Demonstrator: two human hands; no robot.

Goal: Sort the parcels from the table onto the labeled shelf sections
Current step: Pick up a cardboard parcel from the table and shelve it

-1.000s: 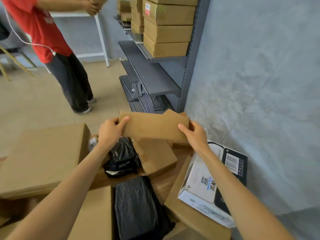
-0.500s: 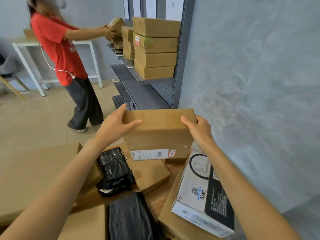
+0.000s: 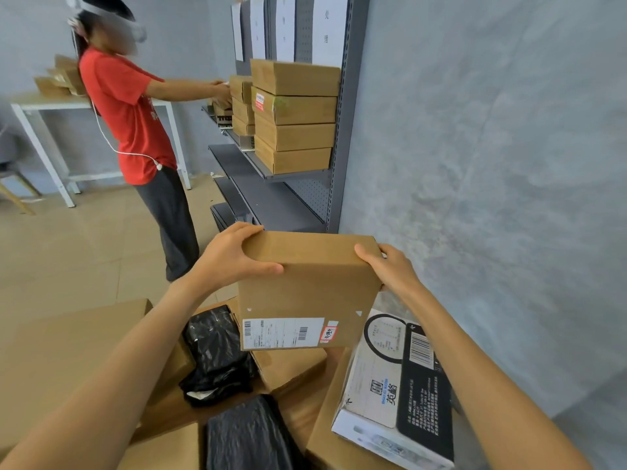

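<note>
Compared with half a second ago, the view is tilting upward, so the grey shelf unit [image 3: 334,184] with its white paper labels [image 3: 327,28] is showing more fully, and the cardboard parcel [image 3: 305,286] I am holding is sitting higher above the table pile. Next in size, a person in a red shirt [image 3: 129,117] is reaching into the farther shelf section. Four stacked cartons [image 3: 295,117] are filling the near section. My left hand [image 3: 227,259] is gripping the parcel's upper left corner, thumb lying across its face; my right hand [image 3: 390,266] is gripping the upper right corner, fingers curling behind. The shipping label [image 3: 283,332] is facing me, its text too small to read. Risk, as I judge it: misreading the label could be sending the parcel to the wrong section, and a corner-only hold could be letting it slip onto the black poly bags [image 3: 217,354] below.
</note>
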